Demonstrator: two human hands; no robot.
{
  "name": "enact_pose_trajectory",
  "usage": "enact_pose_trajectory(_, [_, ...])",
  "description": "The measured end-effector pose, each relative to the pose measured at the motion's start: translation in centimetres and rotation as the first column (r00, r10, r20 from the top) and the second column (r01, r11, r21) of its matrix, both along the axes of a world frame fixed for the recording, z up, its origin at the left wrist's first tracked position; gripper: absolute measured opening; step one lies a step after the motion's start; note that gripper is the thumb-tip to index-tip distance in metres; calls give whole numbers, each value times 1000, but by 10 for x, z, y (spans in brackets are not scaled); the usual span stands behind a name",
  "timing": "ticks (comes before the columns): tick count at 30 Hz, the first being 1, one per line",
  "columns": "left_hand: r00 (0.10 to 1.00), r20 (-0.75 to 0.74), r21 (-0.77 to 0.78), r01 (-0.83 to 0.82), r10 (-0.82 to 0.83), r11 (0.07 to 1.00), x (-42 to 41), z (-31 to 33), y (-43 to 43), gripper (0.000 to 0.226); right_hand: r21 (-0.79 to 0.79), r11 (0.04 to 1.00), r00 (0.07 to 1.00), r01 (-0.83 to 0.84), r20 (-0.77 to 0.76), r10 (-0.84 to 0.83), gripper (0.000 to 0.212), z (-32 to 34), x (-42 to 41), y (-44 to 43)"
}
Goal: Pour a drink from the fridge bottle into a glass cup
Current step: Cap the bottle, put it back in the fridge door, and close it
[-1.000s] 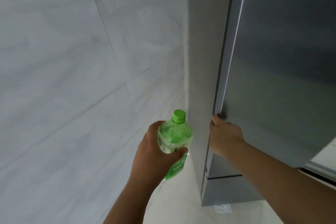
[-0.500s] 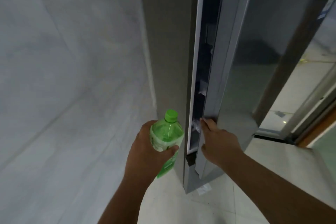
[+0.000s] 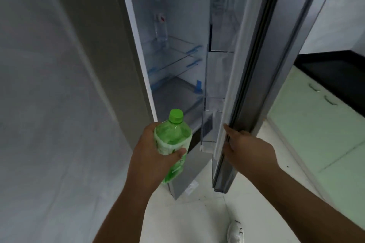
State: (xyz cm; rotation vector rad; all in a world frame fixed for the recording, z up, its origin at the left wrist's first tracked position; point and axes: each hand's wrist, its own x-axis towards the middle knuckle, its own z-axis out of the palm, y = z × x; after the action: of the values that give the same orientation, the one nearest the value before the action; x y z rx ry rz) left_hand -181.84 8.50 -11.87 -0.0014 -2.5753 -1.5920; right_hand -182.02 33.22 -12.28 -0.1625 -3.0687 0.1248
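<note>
A green plastic bottle (image 3: 173,136) with a green cap stands upright in my left hand (image 3: 150,154), whose fingers and thumb wrap round its body. It is just in front of the open fridge (image 3: 173,61). My right hand (image 3: 245,150) grips the inner edge of the fridge door (image 3: 262,69) low down, thumb along the door's seal. The door stands partly open and shows glass shelves and door bins. A clear bottle (image 3: 161,27) stands on an upper shelf inside. No glass cup is in view.
A pale tiled wall (image 3: 49,104) fills the left. To the right are light green cabinets (image 3: 316,120) under a black countertop (image 3: 335,69). White floor tiles lie below, with a white shoe (image 3: 236,232) at the bottom.
The fridge door has swung from shut to well open, pulled by my right hand. The inside of the fridge has come into sight. My left hand keeps the green bottle in the same grip.
</note>
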Motion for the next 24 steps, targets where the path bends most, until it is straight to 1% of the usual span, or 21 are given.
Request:
enact_pose_trajectory(3, [998, -5, 18, 59, -59, 998, -6, 3, 17, 70, -58, 994, 995, 97, -22, -98, 54, -2, 8, 25])
enact_pose_trajectory(6, [994, -3, 41, 108, -108, 993, -12, 8, 32, 72, -98, 981, 985, 170, 12, -169, 58, -3, 15, 50])
enact_pose_trajectory(10, [986, -8, 41, 165, -165, 985, -18, 12, 53, 73, -105, 959, 961, 262, 119, -250, 72, 2, 17, 75])
enact_pose_trajectory(12, [982, -7, 31, 187, -187, 982, -22, 15, 62, 73, -114, 950, 951, 290, 143, -273, 81, 5, 18, 80])
enact_pose_trajectory(14, [978, -6, 32, 208, -208, 978, -26, 20, 69, 73, -113, 949, 953, 295, 105, -283, 83, 9, 19, 84])
enact_pose_trajectory(20, [970, -4, 20, 243, -243, 970, -36, 29, 87, 76, -179, 970, 974, 166, -127, -190, 63, 17, 5, 94])
enact_pose_trajectory(22, [970, -15, 4, 241, -241, 971, -39, 32, 92, 76, -176, 976, 966, 130, -197, -164, 63, 20, -5, 103])
enact_pose_trajectory(24, [971, -20, -12, 238, -238, 971, -42, 35, 99, 76, -193, 971, 961, 142, -207, -181, 70, 27, -16, 116])
